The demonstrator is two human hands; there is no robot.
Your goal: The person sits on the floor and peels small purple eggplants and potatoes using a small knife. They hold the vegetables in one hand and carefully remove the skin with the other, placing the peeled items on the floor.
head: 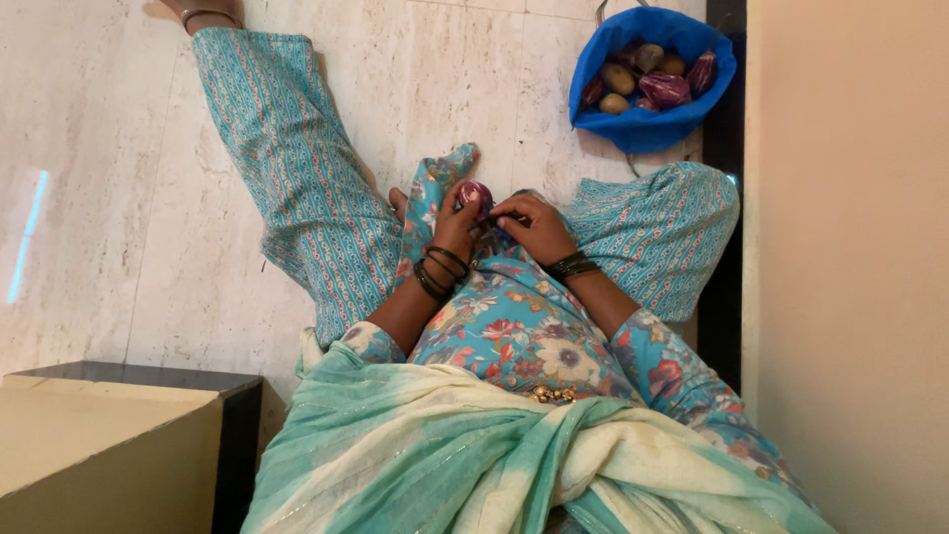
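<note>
Both hands meet over my lap. I see the left hand (457,225) with its fingers curled around a small purple onion (474,192), holding it up. My right hand (535,223) is bent close, and its fingertips pinch at the side of the onion. Further away, near the wall (845,247), a blue bag (647,127) stands open with potatoes and purple vegetables inside. I sit on a pale marble floor (129,198), and a low beige cabinet (99,445) is at my left.
</note>
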